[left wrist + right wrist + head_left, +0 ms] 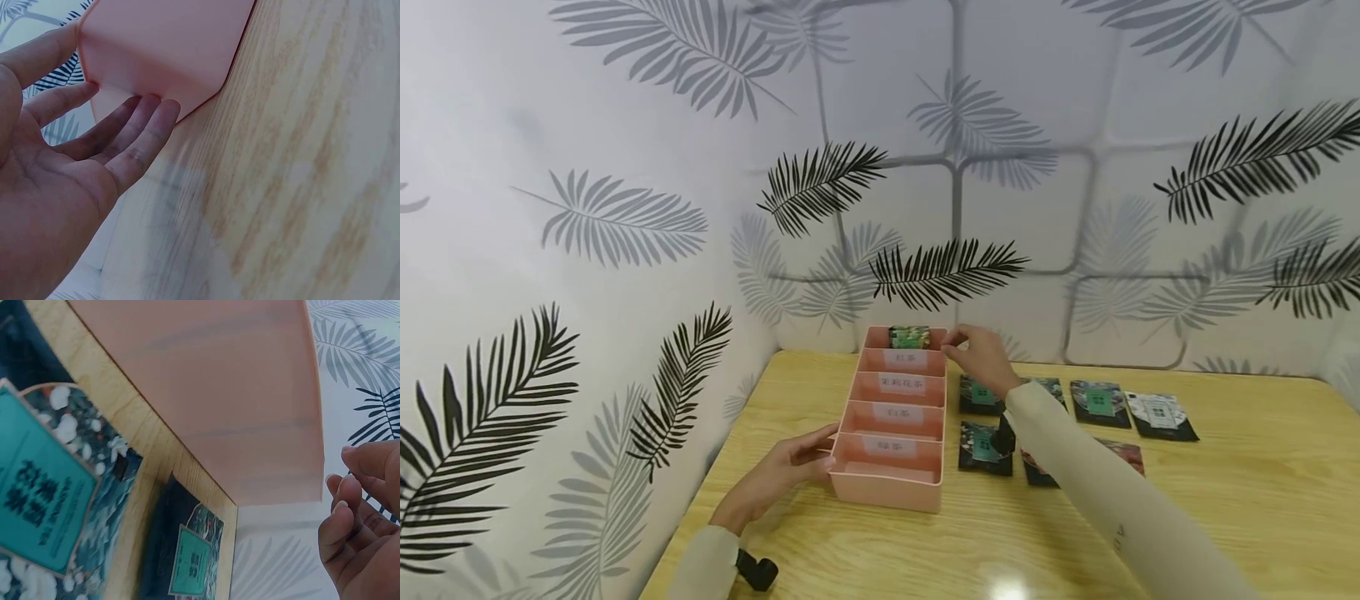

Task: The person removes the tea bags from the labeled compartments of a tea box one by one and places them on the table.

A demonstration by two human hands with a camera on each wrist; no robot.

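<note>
A pink divided box (887, 493) stands on the wooden table, its several compartments marked with white labels. In the rearmost compartment lies a dark tea packet with a green label (910, 337). My left hand (786, 471) holds the box near its front left corner. Thumb and index finger meet the rim, while the other fingertips (165, 112) touch the outer wall. My right hand (985, 358) is at the back right rim. In the right wrist view its fingers (347, 487) are loosely bent beside the box, with nothing visible between them.
Right of the box lie several tea packets: a green-labelled one (987, 448) close by, another (1099, 402) farther right, and a white-and-black one (1161, 415) rightmost. My right forearm partly covers others. A leaf-patterned wall (1030, 225) rises behind the table (1262, 483).
</note>
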